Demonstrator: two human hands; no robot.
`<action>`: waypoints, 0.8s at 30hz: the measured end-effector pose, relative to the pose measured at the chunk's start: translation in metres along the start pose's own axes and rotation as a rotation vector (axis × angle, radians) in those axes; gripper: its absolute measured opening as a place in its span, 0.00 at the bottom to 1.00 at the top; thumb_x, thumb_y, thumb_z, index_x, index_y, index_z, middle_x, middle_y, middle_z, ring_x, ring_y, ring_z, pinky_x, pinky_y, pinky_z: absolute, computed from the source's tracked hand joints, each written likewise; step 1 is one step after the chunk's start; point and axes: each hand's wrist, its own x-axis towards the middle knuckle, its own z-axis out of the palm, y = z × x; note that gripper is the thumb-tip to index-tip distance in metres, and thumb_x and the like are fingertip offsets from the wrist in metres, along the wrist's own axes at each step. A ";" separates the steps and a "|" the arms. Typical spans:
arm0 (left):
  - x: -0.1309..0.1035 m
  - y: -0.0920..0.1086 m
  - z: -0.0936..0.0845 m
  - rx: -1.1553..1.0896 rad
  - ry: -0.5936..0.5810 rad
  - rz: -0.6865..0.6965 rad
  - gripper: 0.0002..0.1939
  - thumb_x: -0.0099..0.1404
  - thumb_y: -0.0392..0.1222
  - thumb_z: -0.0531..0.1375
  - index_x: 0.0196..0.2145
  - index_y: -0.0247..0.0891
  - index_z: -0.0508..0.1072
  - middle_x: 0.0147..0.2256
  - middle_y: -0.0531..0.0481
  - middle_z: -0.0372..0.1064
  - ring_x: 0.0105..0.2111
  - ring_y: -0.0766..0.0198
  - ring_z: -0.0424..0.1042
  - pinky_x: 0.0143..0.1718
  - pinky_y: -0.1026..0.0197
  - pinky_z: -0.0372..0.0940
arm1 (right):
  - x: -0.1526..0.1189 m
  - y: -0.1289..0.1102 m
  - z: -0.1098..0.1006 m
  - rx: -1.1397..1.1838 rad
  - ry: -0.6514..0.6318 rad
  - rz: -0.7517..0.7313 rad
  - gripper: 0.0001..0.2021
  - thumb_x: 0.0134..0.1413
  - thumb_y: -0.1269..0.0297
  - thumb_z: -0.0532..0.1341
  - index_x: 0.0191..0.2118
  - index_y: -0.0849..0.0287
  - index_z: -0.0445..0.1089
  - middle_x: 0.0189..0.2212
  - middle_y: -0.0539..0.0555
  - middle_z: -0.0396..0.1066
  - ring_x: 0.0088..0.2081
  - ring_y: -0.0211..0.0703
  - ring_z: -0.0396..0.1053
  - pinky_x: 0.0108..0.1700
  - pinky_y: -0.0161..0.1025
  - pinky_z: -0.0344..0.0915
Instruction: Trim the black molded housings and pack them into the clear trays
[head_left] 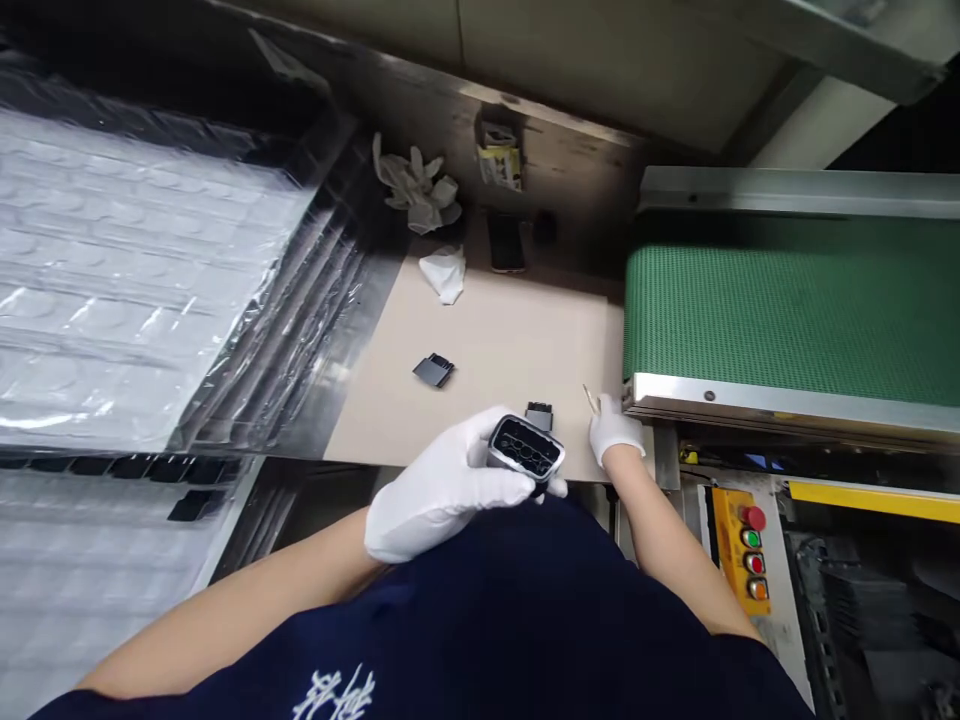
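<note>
My left hand (450,490), in a white glove, grips a black hollow plastic housing (526,448) with its open end facing up toward me. Near the conveyor's corner, my gloved right hand (615,430) is closed on a thin, pale, pointed tool (590,398) whose tip sticks out past the fingers; its kind is unclear. Just beyond the housing shows a small black plastic piece (539,415), partly hidden by it. A similar black piece (433,370) lies farther left on the beige board (517,340).
Stacked clear plastic trays (127,260) fill the left side. A green conveyor belt (780,320) stands at right, above a yellow button box (742,550). Toward the back are crumpled gloves (420,190), a white cloth (446,272), a phone (505,242) and a small packet (500,160).
</note>
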 end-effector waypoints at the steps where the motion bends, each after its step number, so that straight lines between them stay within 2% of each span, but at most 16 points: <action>1: -0.002 0.004 -0.009 0.007 -0.012 -0.005 0.24 0.52 0.53 0.75 0.39 0.37 0.75 0.37 0.43 0.81 0.38 0.52 0.78 0.40 0.54 0.69 | 0.003 -0.001 0.003 -0.069 0.005 0.061 0.10 0.67 0.58 0.62 0.40 0.60 0.71 0.36 0.51 0.72 0.33 0.38 0.70 0.37 0.38 0.70; 3: -0.005 0.011 -0.024 0.026 -0.028 -0.015 0.23 0.55 0.54 0.73 0.40 0.36 0.74 0.38 0.42 0.81 0.39 0.51 0.78 0.40 0.53 0.69 | 0.003 -0.005 0.007 -0.206 0.007 0.163 0.06 0.66 0.64 0.61 0.37 0.60 0.70 0.37 0.53 0.71 0.34 0.38 0.69 0.38 0.38 0.68; 6: -0.007 0.020 -0.041 0.056 -0.041 -0.032 0.23 0.58 0.54 0.71 0.43 0.36 0.73 0.40 0.42 0.80 0.41 0.50 0.78 0.42 0.52 0.68 | -0.016 -0.021 0.008 -0.302 -0.014 0.218 0.04 0.63 0.70 0.59 0.35 0.60 0.71 0.39 0.56 0.70 0.36 0.41 0.71 0.41 0.39 0.66; 9: -0.005 0.028 -0.051 0.088 -0.074 -0.032 0.23 0.60 0.54 0.70 0.44 0.35 0.73 0.40 0.42 0.80 0.41 0.52 0.77 0.42 0.52 0.67 | -0.052 -0.053 0.001 -0.275 -0.059 0.192 0.10 0.66 0.65 0.55 0.46 0.60 0.72 0.37 0.54 0.72 0.34 0.42 0.72 0.41 0.40 0.69; 12: -0.002 0.036 -0.053 0.120 -0.118 -0.067 0.23 0.59 0.54 0.70 0.43 0.35 0.73 0.39 0.42 0.80 0.38 0.54 0.76 0.42 0.53 0.66 | -0.084 -0.099 -0.021 -0.135 -0.116 0.035 0.20 0.73 0.58 0.49 0.62 0.57 0.65 0.39 0.53 0.75 0.28 0.40 0.70 0.37 0.41 0.71; 15: 0.002 0.041 -0.049 0.164 -0.159 -0.120 0.23 0.59 0.53 0.69 0.44 0.34 0.73 0.37 0.43 0.80 0.37 0.56 0.75 0.41 0.55 0.66 | -0.094 -0.148 -0.049 -0.195 -0.125 -0.246 0.21 0.74 0.61 0.46 0.67 0.54 0.62 0.42 0.55 0.75 0.40 0.44 0.73 0.46 0.44 0.70; 17: 0.005 0.043 -0.043 0.193 -0.185 -0.121 0.20 0.61 0.52 0.68 0.43 0.34 0.73 0.37 0.44 0.79 0.36 0.57 0.75 0.40 0.56 0.66 | -0.092 -0.177 -0.063 -0.317 -0.103 -0.371 0.20 0.74 0.64 0.48 0.64 0.55 0.65 0.40 0.55 0.75 0.41 0.45 0.72 0.46 0.44 0.69; 19: 0.007 0.043 -0.038 0.217 -0.210 -0.114 0.18 0.63 0.51 0.66 0.43 0.34 0.73 0.37 0.45 0.79 0.37 0.57 0.75 0.40 0.56 0.67 | -0.087 -0.201 -0.070 -0.468 -0.058 -0.455 0.17 0.72 0.65 0.51 0.58 0.56 0.71 0.34 0.54 0.74 0.36 0.45 0.71 0.41 0.42 0.67; 21: 0.009 0.042 -0.034 0.236 -0.212 -0.122 0.16 0.65 0.50 0.65 0.44 0.35 0.73 0.37 0.46 0.78 0.37 0.57 0.75 0.40 0.56 0.68 | -0.082 -0.218 -0.070 -0.639 -0.023 -0.513 0.14 0.70 0.66 0.53 0.51 0.57 0.75 0.28 0.53 0.71 0.31 0.45 0.68 0.34 0.42 0.63; 24: 0.009 0.043 -0.030 0.271 -0.174 -0.165 0.13 0.65 0.48 0.65 0.42 0.38 0.73 0.37 0.48 0.77 0.38 0.58 0.75 0.38 0.58 0.69 | -0.076 -0.237 -0.064 -0.901 -0.045 -0.550 0.12 0.66 0.67 0.54 0.41 0.55 0.76 0.23 0.51 0.68 0.25 0.44 0.64 0.27 0.42 0.52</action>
